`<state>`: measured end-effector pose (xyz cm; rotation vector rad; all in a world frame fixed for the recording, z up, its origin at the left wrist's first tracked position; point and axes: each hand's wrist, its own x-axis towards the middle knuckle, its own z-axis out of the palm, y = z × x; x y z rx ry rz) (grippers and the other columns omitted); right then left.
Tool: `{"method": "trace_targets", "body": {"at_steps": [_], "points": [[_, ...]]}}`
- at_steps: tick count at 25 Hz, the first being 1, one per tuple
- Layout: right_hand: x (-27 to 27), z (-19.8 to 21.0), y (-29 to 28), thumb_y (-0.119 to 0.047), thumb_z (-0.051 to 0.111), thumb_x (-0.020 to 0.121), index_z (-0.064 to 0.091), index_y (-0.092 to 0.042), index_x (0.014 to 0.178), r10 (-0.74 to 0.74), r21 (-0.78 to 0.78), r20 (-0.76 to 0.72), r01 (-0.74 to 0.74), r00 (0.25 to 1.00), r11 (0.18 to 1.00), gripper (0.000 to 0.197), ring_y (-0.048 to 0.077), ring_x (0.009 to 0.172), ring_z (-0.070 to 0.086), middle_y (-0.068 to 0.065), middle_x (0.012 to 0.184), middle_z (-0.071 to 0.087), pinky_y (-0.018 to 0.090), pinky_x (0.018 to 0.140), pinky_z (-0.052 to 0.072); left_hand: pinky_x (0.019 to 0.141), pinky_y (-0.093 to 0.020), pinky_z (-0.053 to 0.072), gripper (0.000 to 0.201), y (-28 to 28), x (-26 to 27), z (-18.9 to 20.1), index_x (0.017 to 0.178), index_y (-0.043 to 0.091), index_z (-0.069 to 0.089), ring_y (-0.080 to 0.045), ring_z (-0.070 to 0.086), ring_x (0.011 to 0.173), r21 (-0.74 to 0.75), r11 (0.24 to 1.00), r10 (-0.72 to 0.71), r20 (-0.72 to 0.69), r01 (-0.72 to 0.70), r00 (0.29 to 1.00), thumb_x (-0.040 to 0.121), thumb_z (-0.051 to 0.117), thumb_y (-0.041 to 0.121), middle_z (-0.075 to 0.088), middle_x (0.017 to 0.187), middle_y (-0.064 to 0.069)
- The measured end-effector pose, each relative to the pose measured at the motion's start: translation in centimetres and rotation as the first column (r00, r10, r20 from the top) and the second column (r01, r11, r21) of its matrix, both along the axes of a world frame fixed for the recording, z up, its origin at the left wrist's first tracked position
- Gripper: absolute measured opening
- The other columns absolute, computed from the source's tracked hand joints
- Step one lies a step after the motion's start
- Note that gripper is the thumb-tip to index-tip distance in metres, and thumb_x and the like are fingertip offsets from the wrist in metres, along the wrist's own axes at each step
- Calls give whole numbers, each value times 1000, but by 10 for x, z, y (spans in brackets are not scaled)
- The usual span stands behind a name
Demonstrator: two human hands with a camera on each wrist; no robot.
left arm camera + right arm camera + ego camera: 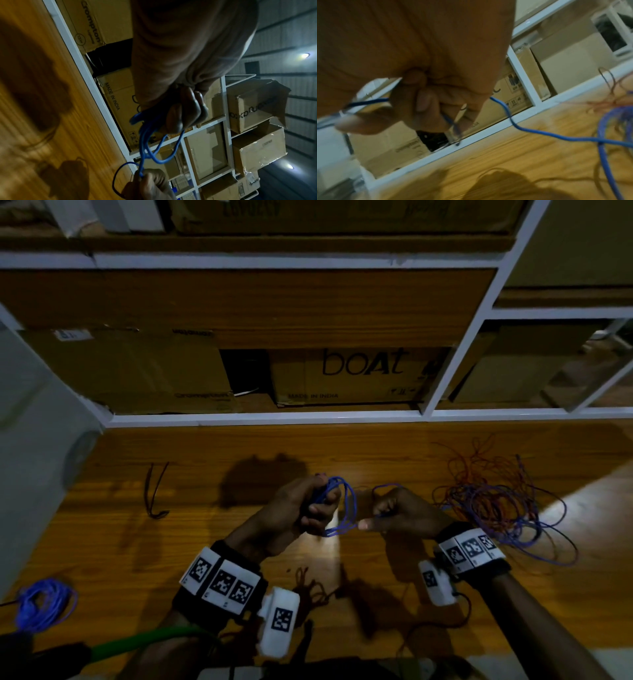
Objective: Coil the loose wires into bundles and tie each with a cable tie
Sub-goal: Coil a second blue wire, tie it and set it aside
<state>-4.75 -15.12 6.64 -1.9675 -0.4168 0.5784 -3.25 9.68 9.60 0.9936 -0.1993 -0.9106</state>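
1. Several loops of blue wire [337,505] sit gripped in the left hand [301,510], fingers curled round them.
2. Right hand [397,513] pinches the trailing strand beside those fingers.
3. One blue bundle [42,604] lies coiled far left; the tangle [496,501] beyond the right hand remains.

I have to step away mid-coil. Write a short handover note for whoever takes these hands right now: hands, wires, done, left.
Left hand: grips the half-wound blue coil above the table.
Right hand: pinches the blue wire feeding that coil.
Loose tangle of blue and red wire lies on the right, still to be coiled.
One blue bundle sits at far left; whether it is tied cannot be seen.
Black cable ties lie on the left.
Left: finish winding, tie, then do the tangle.
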Motion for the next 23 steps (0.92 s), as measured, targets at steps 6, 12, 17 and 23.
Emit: {"method": "trace_targets", "body": {"at_steps": [6, 12, 17, 23], "points": [[21, -18, -23, -14, 72, 92, 67, -3, 69, 1, -158, 120, 18, 993, 987, 25, -3, 52, 53, -12, 54, 58, 15, 58, 40, 52, -22, 28, 30, 5, -21, -10, 86, 12, 52, -8, 31, 52, 208, 976, -82, 105, 59, 991, 97, 42, 38, 37, 63, 5], [6, -10, -7, -16, 67, 95, 69, -17, 79, -172, -203, 351, 254, 921, 946, 16, -9, 58, 57, -31, 60, 60, 8, 52, 34, 55, -19, 33, 30, -6, -47, -41, 95, 9, 54, -7, 39, 57, 385, 923, -81, 155, 15, 985, 108, 38, 31, 47, 69, 5], [-2, -15, 9, -19, 64, 98, 62, -27, 73, -281, -163, 427, 379, 859, 911, 26, 2, 48, 51, -11, 49, 50, 17, 46, 23, 51, -15, 33, 33, -19, -46, -49, 94, 10, 53, -3, 39, 51, 398, 917, -88, 176, 11, 980, 105, 40, 38, 48, 65, 9], [4, -42, -7, -10, 69, 90, 67, -26, 75, -298, -347, 284, 387, 911, 854, 22, 13, 67, 62, -4, 70, 67, 26, 58, 41, 56, -19, 34, 26, -29, -63, -25, 89, 15, 55, -6, 40, 58, 230, 973, -75, 249, 16, 966, 100, 42, 35, 49, 68, 10]]}}
